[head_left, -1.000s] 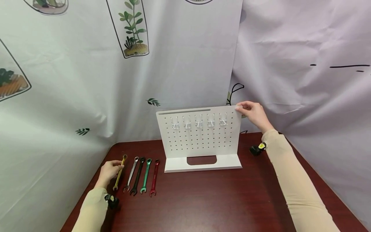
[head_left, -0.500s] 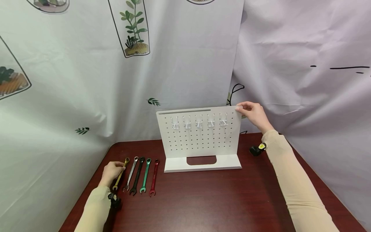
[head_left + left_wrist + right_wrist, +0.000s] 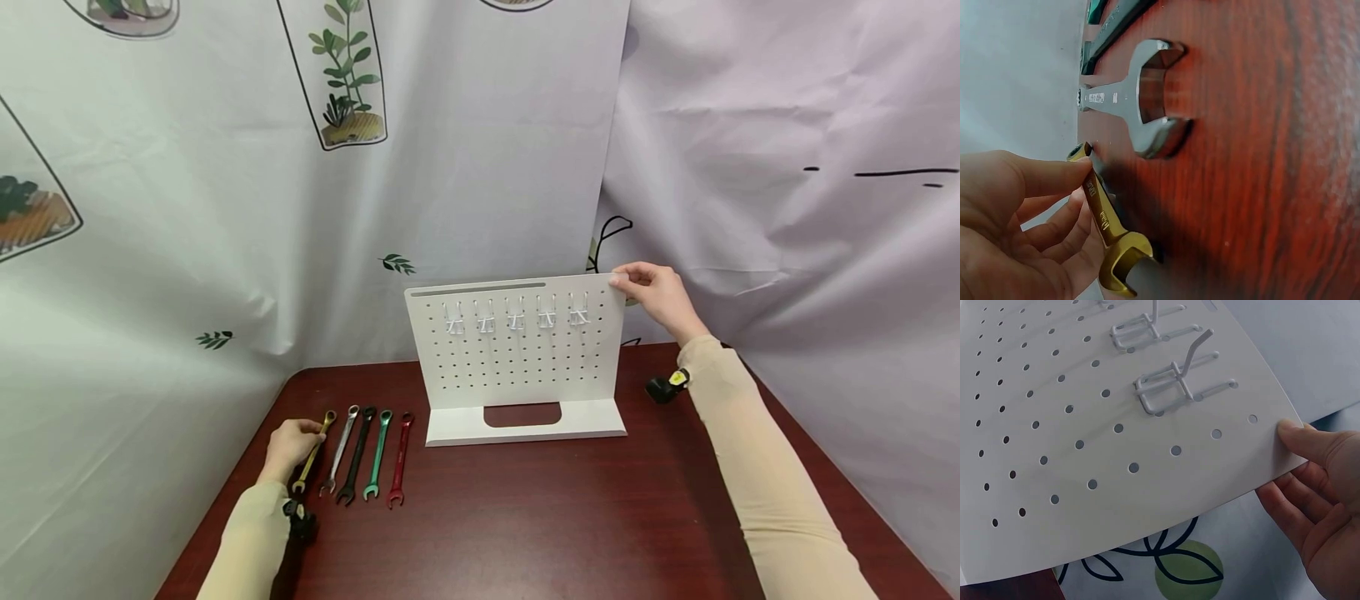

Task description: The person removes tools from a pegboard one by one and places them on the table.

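My left hand (image 3: 291, 447) pinches a yellow-gold combination wrench (image 3: 1105, 215) near its ring end, thumb on one side and fingers on the other. Its open end points toward me, close over the table. Right beside it lies a silver wrench (image 3: 1119, 100), followed by black (image 3: 356, 457), green (image 3: 378, 455) and red (image 3: 401, 461) ones in a row. At the top right corner of a white pegboard (image 3: 517, 358), my right hand (image 3: 660, 297) grips the edge, thumb in front and fingers behind. Several white wire hooks (image 3: 1172, 384) stick out along the board's upper part.
The pegboard stands upright on its own flat foot (image 3: 592, 418) toward the back of the dark red table (image 3: 525, 517). Behind it hangs a pale curtain (image 3: 495, 167) printed with plants. Each sleeve carries a small black wrist camera (image 3: 663, 388).
My left hand has shifted slightly right with the yellow wrench, whose ring end now leans nearer the silver one. The right hand and the pegboard stay where they were.
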Demonstrator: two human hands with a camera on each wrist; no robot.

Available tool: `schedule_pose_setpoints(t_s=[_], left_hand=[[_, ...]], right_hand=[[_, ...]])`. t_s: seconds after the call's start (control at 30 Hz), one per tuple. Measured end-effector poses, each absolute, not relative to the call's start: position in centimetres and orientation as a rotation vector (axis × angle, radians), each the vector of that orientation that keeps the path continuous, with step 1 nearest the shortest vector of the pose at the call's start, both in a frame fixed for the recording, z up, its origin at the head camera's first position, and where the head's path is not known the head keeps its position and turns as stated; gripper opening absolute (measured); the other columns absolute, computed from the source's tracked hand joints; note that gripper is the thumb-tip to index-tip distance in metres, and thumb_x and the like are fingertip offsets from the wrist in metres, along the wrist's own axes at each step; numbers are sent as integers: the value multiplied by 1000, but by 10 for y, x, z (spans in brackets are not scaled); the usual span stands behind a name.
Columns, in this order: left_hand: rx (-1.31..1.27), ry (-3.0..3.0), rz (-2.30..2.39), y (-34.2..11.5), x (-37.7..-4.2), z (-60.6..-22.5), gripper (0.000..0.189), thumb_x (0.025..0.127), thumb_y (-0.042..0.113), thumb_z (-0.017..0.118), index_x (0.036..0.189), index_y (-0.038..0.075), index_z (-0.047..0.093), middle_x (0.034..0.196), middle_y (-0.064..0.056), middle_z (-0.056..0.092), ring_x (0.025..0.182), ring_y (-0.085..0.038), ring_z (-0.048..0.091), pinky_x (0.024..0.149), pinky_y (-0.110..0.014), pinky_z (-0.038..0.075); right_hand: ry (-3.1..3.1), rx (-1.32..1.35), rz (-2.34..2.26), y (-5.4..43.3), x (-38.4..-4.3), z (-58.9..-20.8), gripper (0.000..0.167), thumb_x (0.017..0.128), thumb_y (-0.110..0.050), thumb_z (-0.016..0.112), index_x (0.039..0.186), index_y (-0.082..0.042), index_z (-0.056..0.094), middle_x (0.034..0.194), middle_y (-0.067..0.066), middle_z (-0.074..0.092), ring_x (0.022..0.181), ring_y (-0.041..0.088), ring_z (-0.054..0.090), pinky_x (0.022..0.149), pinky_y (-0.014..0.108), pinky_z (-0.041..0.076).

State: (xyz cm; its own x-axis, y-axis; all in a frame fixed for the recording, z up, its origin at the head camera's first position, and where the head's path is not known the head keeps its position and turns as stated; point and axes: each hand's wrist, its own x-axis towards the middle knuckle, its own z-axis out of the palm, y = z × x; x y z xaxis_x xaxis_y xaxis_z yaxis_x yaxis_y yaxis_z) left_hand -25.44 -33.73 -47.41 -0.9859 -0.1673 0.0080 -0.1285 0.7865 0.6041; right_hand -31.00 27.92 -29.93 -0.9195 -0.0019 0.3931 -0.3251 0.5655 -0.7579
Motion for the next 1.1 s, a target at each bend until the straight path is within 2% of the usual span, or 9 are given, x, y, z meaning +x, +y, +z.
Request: schedule_pose_setpoints(t_s=[0.17, 0.3, 0.53, 0.77, 1.1], left_hand=[[242, -2908, -975, -336, -254, -472, 29, 96, 9, 64, 115, -12, 66, 118, -35, 62, 92, -41, 62, 69, -48, 53], [247, -2905, -975, -337, -253, -472, 29, 96, 9, 64, 114, -12, 66, 117, -35, 62, 93, -42, 62, 70, -48, 52], [250, -2896, -976, -340, -252, -474, 29, 95, 11, 65, 111, -12, 67, 106, -30, 66, 78, -31, 62, 61, -40, 51], [270, -2874, -980, -340, -253, -477, 25, 93, 12, 67, 106, -10, 69, 102, -29, 66, 78, -30, 61, 62, -40, 49], [331, -2860, -961, -341, -253, -481, 21, 92, 11, 68, 102, -7, 70, 85, -18, 68, 65, -23, 58, 57, -38, 45]], right_hand=[[-2451, 260, 1294, 279, -310, -299, 42, 96, -38, 70, 122, -5, 69, 109, 18, 72, 91, 24, 70, 87, 48, 56], [-2452, 254, 1291, 279, -311, -300, 42, 96, -39, 70, 121, -5, 70, 109, 18, 72, 89, 22, 70, 83, 41, 58], [-2441, 264, 1284, 279, -312, -300, 41, 96, -37, 70, 120, -4, 70, 107, 18, 72, 87, 20, 70, 81, 37, 58], [-2432, 265, 1292, 280, -312, -300, 41, 96, -37, 70, 121, -4, 70, 108, 18, 72, 87, 17, 69, 72, 19, 55], [-2444, 259, 1271, 279, -312, -301, 41, 96, -38, 70, 120, -5, 70, 107, 16, 72, 88, 18, 69, 73, 21, 55]])
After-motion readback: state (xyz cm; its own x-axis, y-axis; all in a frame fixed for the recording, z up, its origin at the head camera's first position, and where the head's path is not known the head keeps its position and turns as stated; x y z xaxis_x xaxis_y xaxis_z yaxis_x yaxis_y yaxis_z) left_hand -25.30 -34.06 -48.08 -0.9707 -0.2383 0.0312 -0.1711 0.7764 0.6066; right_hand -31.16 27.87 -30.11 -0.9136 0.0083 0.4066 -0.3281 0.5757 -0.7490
